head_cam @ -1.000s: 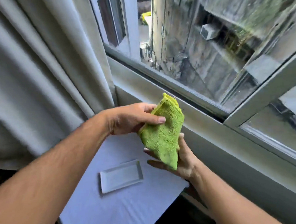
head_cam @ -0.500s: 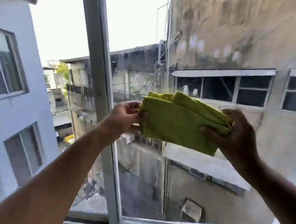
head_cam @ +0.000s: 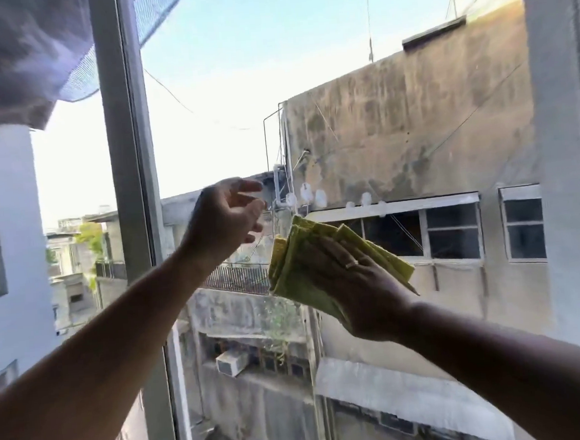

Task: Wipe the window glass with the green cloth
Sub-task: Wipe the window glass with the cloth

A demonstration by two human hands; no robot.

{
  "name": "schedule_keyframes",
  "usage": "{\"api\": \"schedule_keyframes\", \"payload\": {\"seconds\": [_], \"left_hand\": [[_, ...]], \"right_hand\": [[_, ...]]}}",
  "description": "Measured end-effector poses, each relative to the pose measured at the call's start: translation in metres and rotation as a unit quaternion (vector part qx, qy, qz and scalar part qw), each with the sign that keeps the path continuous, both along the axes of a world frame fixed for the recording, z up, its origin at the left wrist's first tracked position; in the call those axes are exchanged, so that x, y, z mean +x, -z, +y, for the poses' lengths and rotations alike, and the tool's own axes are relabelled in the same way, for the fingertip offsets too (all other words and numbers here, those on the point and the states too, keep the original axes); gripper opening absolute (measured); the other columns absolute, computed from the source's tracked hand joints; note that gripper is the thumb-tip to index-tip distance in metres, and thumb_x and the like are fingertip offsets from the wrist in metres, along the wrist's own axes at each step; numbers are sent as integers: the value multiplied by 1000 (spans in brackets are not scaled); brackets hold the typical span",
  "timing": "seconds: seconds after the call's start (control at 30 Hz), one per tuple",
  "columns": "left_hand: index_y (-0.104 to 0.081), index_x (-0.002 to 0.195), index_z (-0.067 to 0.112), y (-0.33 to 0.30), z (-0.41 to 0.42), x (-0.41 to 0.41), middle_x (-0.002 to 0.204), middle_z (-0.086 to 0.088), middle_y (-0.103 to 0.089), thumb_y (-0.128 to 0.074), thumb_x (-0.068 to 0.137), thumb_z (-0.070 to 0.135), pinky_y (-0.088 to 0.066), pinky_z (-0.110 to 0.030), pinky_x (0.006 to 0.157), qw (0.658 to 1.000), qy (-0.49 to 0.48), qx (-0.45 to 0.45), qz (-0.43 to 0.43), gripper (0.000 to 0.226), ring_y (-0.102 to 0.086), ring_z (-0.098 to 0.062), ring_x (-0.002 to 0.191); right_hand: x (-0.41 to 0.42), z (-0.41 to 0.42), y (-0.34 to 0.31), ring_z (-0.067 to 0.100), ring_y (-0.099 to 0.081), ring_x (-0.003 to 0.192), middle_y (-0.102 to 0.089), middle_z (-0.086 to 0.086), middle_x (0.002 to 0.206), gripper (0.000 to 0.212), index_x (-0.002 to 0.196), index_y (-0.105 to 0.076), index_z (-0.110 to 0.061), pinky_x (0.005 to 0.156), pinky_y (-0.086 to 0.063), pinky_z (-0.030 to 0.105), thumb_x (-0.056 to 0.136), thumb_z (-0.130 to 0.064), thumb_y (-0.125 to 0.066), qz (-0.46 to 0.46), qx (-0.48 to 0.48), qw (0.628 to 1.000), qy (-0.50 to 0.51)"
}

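Observation:
The folded green cloth [head_cam: 299, 270] lies flat against the window glass [head_cam: 396, 136], pressed there by my right hand [head_cam: 358, 283] with its palm and fingers spread over it. A ring shows on one finger. My left hand [head_cam: 227, 220] hovers just left of the cloth, fingers apart, holding nothing and clear of the cloth. The pane fills the middle and right of the view, with buildings visible through it.
A grey vertical window frame [head_cam: 132, 196] stands left of my left hand. A curtain and mesh [head_cam: 23, 53] hang at the top left. Another upright frame edge [head_cam: 566, 166] bounds the pane on the right.
My left hand has let go of the cloth and drawn away to the left. My right hand has flattened the cloth onto the glass. The view has tilted up.

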State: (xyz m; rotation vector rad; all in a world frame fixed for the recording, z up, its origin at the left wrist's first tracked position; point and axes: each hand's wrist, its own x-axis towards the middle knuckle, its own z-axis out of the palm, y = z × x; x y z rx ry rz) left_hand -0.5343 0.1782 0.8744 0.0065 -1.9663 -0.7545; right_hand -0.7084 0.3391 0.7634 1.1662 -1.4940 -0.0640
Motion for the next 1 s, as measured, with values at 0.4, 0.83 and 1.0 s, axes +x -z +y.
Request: {"api": "schedule_keyframes", "payload": {"seconds": [0.4,0.83,1.0], "left_hand": [[-23,160,29,-99,-68,-69,169,-13,-14,-27,101,53,-11,-58,124,845,-366,-381,79,63,-14,-38,156],[-25,159,29,-98,-77,-74,168,-15,-18,-21,102,55,-14,-57,124,830,-365,-401,130,63,-17,-37,155],[-28,158,27,-98,-79,-74,167,-17,-22,-18,102,55,-18,-58,123,821,-374,-408,142,64,-22,-38,154]], "right_hand": [[-40,-7,-150,40,-24,155,-24,16,169,69,162,-21,-17,125,-26,52,103,-50,-31,-121,-388,913,24],[-28,-6,-98,33,-44,143,-53,7,153,46,146,-53,-23,126,-28,51,103,-39,-47,10,-160,987,-19],[-9,-33,-90,31,-46,137,-49,3,151,50,145,-47,-24,117,-37,51,97,-36,-53,-5,-143,990,-6]]}}
